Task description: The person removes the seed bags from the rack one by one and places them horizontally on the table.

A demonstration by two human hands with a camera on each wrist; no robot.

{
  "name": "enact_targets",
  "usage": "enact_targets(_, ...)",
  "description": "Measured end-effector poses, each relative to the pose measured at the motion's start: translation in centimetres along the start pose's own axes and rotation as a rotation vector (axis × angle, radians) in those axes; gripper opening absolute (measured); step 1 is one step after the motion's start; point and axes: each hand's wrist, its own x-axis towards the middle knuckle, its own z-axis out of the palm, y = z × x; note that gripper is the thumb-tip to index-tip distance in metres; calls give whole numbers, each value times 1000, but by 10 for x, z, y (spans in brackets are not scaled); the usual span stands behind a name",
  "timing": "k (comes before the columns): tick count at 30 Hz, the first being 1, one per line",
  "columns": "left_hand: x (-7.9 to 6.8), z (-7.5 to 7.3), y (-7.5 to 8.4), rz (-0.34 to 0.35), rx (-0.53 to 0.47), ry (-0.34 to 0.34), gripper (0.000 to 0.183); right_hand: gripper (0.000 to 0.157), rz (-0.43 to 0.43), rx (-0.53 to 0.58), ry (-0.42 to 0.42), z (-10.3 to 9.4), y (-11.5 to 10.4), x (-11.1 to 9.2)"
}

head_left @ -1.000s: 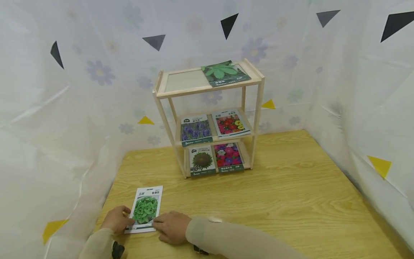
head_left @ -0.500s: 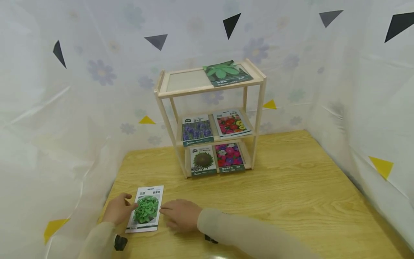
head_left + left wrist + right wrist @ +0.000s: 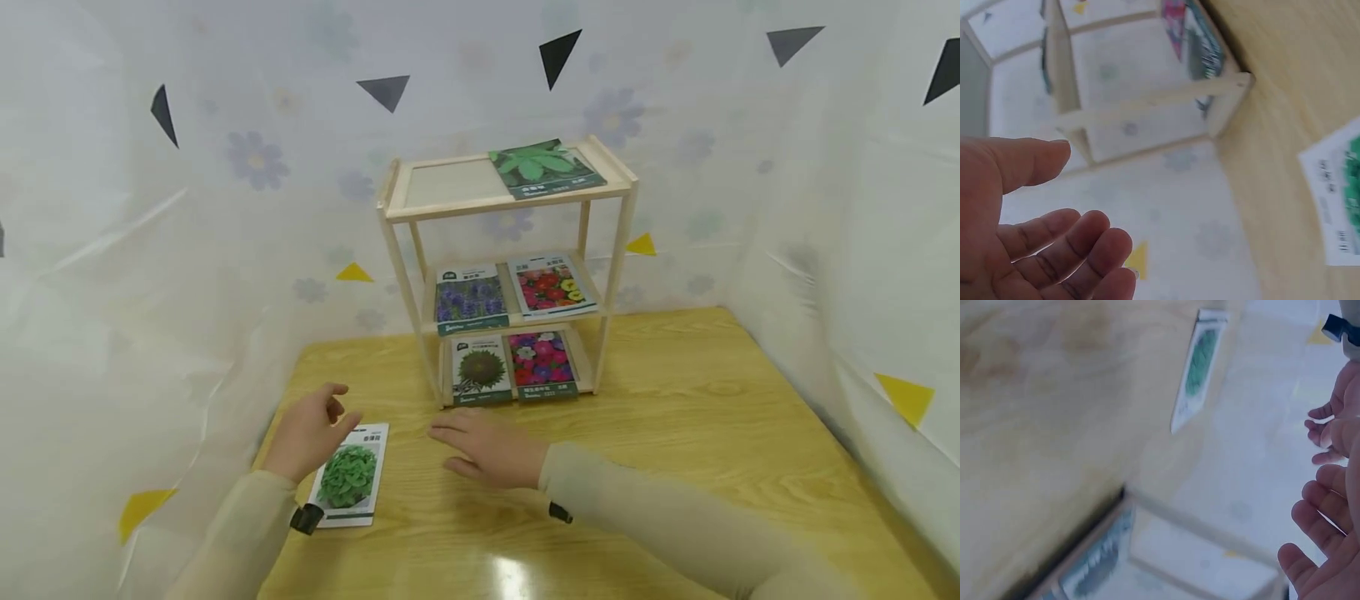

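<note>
A white seed packet (image 3: pixel 348 477) with a green leafy plant on its front lies flat at the table's left. My left hand (image 3: pixel 311 433) is raised over its upper left part, holding nothing, fingers loosely bent and thumb apart in the left wrist view. Farther right, my right hand (image 3: pixel 487 448) hovers in front of the shelf with nothing in it. Its fingers look loosely extended in the right wrist view, where the packet (image 3: pixel 1200 365) is seen at a slant.
A three-tier wooden shelf (image 3: pixel 438 212) stands at the back. Its top holds a green-leaf packet (image 3: pixel 543 169); purple-flower (image 3: pixel 471 300) and red-flower (image 3: pixel 553 287) packets lie mid-tier, sunflower (image 3: pixel 480 368) and pink-flower (image 3: pixel 542 362) packets below. White sheeting (image 3: pixel 90 292) encloses the wooden table (image 3: pixel 675 417).
Both hands have left the leafy packet and moved up toward the shelf, the right one also rightward. The packet stays on the table. The head view has shifted slightly left.
</note>
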Motion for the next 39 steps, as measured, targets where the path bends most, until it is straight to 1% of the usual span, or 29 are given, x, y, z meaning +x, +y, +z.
enact_targets(4,6,-15,31,81,6,47,46,47,-13,-68,155,-34,16,-15)
enact_targets(6,9,-23,46,116,15,62,46,47,-7,-107,197,-53,22,-22)
enact_targets(8,12,-31,60,153,25,79,46,47,1,-118,229,-71,28,-29)
enact_targets(12,23,-45,87,261,39,136,44,46,18,-139,302,-105,39,-38)
enact_targets(15,33,-53,105,349,44,187,42,46,36,-157,341,-130,48,-43)
enact_targets(18,42,-61,122,423,61,227,42,46,54,-177,358,-152,56,-46)
enact_targets(22,53,-66,142,504,95,259,42,46,77,-239,397,-179,64,-49)
enact_targets(26,67,-70,165,565,131,270,43,46,112,-322,442,-205,70,-54)
enact_targets(29,77,-73,182,602,154,270,44,46,142,-353,466,-225,75,-58)
enact_targets(32,87,-78,197,613,181,264,46,47,180,-375,480,-241,83,-60)
enact_targets(34,94,-81,206,605,218,257,48,47,212,-379,478,-249,88,-58)
enact_targets(39,111,-86,224,550,321,227,53,47,281,-382,459,-264,101,-50)
